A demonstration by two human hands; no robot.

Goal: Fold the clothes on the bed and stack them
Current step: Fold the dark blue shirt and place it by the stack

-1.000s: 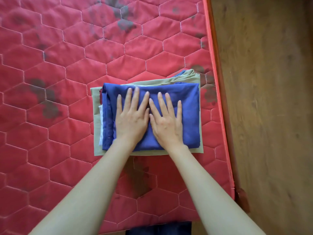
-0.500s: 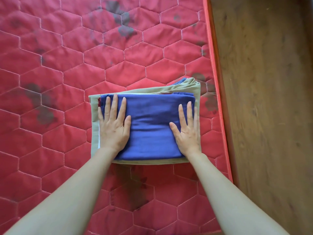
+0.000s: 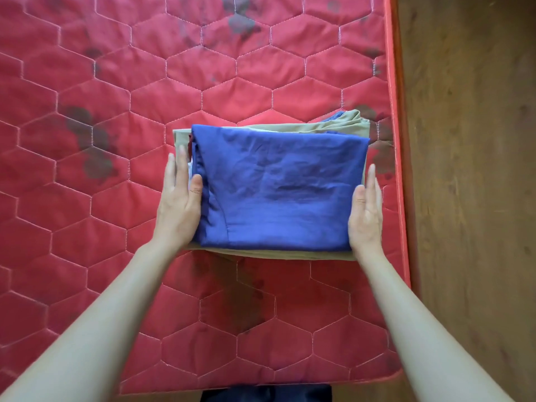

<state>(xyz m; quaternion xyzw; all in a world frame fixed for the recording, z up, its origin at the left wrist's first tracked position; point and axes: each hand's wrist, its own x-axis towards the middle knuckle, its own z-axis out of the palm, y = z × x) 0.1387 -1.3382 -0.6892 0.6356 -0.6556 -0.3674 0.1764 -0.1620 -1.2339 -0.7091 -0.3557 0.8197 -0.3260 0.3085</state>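
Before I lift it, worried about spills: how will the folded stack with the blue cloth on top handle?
Probably floppy: the folded blue cloth is creased, soft fabric. Layers may slide; the khaki garment beneath already sticks out unevenly.

This is a bedroom in a home. A bare mattress [image 3: 116, 140] fills most of the view, covered in red quilted fabric stitched in a hexagon pattern and marked with dark stains. A small pile of folded clothes [image 3: 278, 192] lies near its right edge. Beside the mattress runs a brown wooden floor [image 3: 470, 169], the kind found in a house.
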